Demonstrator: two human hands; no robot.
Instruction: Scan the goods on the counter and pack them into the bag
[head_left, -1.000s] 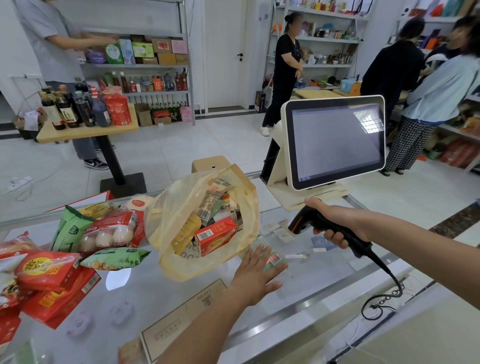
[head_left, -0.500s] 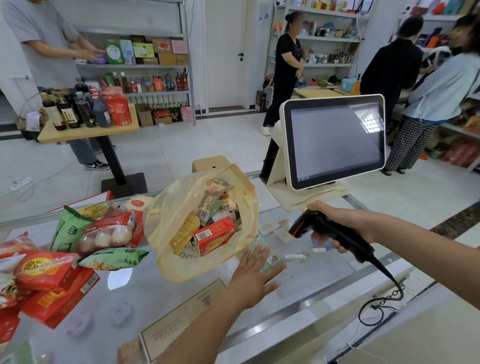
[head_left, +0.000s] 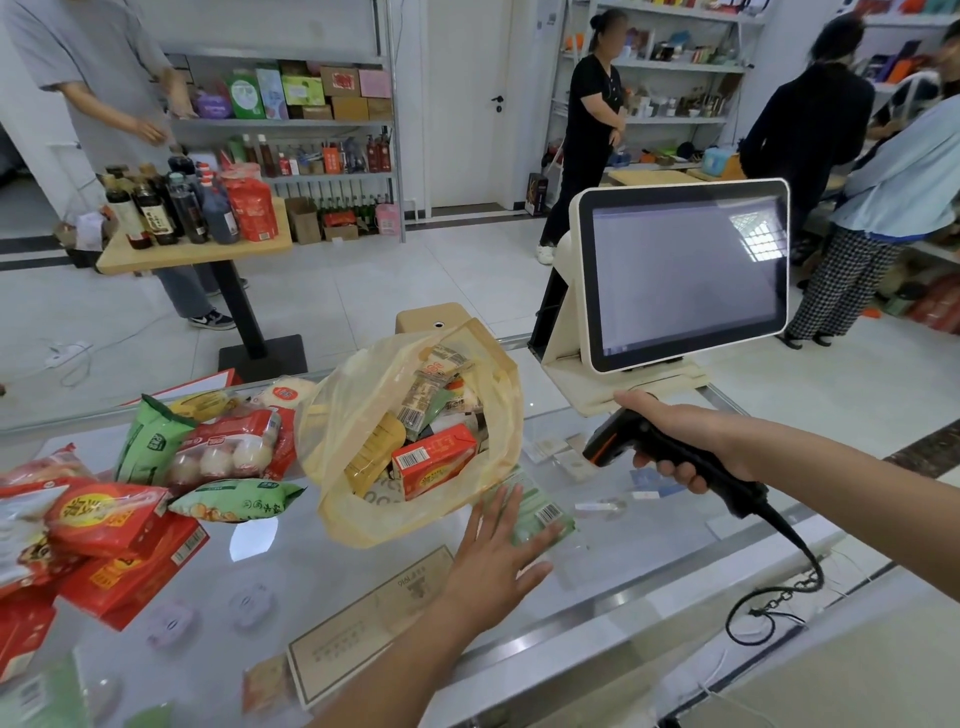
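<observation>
Now left hand (head_left: 498, 566) lies spread on green packet (head_left: 540, 514) beside bag (head_left: 415, 431); right hand (head_left: 685, 441) clasps scanner (head_left: 649, 447).

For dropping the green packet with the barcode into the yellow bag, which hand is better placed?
Left. The left hand lies flat on the green packet, right beside the yellow bag and its open mouth. The right hand is occupied gripping the barcode scanner.
</observation>
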